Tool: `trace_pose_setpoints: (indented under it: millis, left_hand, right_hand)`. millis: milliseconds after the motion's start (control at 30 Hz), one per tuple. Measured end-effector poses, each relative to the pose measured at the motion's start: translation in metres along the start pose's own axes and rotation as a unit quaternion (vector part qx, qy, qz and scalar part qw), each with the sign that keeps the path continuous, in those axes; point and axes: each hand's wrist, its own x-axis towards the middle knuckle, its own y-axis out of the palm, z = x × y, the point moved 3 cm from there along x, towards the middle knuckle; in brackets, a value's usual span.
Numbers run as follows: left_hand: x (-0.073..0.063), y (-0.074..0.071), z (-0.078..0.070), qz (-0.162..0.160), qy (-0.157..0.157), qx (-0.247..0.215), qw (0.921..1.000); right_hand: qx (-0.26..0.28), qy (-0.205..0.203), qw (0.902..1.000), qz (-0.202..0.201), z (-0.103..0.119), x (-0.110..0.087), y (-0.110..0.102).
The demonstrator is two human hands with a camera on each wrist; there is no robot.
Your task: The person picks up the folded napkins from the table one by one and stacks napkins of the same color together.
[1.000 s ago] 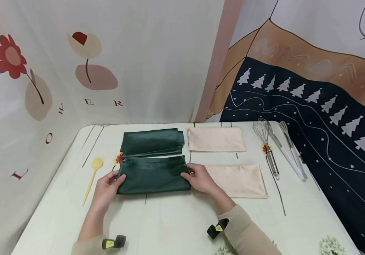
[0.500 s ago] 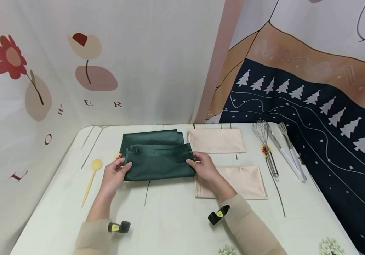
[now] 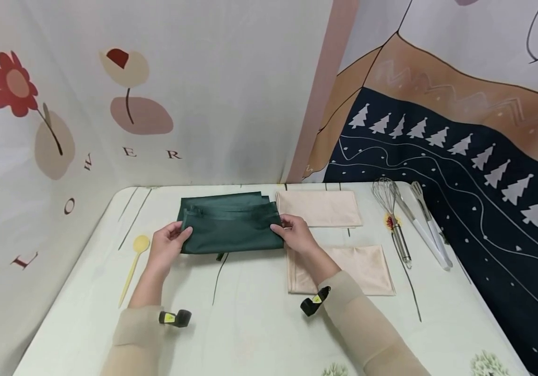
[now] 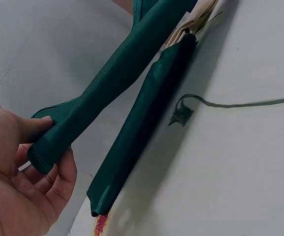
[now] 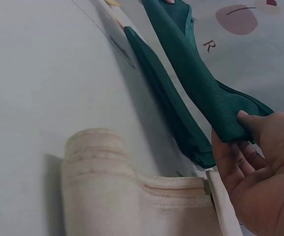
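Both hands hold a folded dark green cloth (image 3: 231, 230) by its two ends, in the air. My left hand (image 3: 165, 249) pinches the left end between thumb and fingers; my right hand (image 3: 300, 236) pinches the right end. Below it on the table lies a second folded green cloth (image 3: 219, 199), largely covered by the held one in the head view. Both wrist views show a gap between the upper cloth (image 4: 107, 73) and the lower cloth (image 5: 164, 93). Under the right forearm lies a folded beige cloth (image 3: 358, 269).
Another folded beige cloth (image 3: 318, 208) lies at the back. A yellow spoon (image 3: 141, 244) rests at the left. On the right side lie a whisk (image 3: 399, 237) and two white-handled utensils, one of them slotted (image 3: 430, 224). Printed curtains (image 3: 231, 104) stand behind the table (image 3: 250, 324).
Both hands have lifted the front green cloth and carried it away from the body, over the back green cloth. The other things have stayed in place.
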Motion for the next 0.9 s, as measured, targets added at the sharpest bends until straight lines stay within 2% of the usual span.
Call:
trace_pose_setpoints:
  millis: [433,567,733,900]
  left_hand:
    - [0.021,-0.005,0.002,-0.012,-0.021,0.010,0.9997]
    - [0.028,-0.006,0.005,-0.018,-0.019,0.008,0.9996]
    - [0.035,-0.005,0.008,-0.016,-0.020,-0.002,0.9997]
    - [0.041,-0.005,0.012,-0.022,-0.023,-0.001,0.9995]
  right_hand:
    - [0.032,0.039,0.9987,0.006,-0.001,0.032,0.004]
    - [0.040,0.059,0.9974,0.006,0.000,0.040,0.006]
    - [0.035,0.095,0.9948,0.008,-0.001,0.050,0.009]
    - [0.023,0.102,0.9943,0.019,-0.004,0.058,0.012]
